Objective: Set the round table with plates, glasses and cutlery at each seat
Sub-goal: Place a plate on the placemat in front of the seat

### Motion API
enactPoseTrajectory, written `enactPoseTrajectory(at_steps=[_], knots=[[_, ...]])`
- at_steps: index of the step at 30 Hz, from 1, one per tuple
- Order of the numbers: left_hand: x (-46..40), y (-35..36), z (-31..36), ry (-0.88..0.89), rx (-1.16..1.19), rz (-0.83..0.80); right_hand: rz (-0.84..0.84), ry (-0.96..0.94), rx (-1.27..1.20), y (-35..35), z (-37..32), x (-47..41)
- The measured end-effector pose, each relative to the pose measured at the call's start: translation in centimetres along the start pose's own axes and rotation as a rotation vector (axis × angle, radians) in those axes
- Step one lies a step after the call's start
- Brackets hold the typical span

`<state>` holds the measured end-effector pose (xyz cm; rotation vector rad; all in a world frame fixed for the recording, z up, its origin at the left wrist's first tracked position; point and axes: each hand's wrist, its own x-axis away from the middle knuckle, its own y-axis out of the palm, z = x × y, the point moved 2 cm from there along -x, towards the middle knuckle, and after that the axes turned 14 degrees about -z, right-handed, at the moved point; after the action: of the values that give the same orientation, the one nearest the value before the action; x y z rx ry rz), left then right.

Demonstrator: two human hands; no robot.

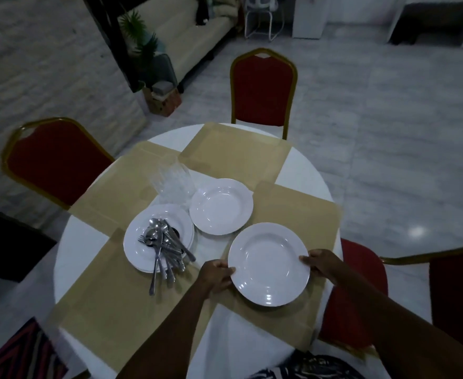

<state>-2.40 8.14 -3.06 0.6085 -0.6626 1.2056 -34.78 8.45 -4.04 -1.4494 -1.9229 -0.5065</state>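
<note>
I hold a white plate (268, 265) by its rim over the right-hand tan placemat (304, 212). My left hand (216, 274) grips the left edge and my right hand (321, 263) the right edge. A second white plate (221, 206) lies at the middle of the round white table (69, 258). To its left is a stack of plates (138, 243) with a pile of spoons, forks and knives (164, 246) on top. Several clear glasses (173, 181) stand behind the stack.
Tan placemats also lie at the far side (233, 153), the left (118, 187) and the near left (107, 305). Red chairs with gold frames stand at the far side (263, 90), the left (52, 162) and the right (358, 294). A sofa and a plant are beyond.
</note>
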Motion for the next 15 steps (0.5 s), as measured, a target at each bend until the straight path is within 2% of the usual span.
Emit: enactPoseTrajectory(at_steps=[15], knots=[[1.0,1.4,-1.9,-0.03,-0.147,0.022,0.072,0.098,-0.001,1.7,2.5,3.2]])
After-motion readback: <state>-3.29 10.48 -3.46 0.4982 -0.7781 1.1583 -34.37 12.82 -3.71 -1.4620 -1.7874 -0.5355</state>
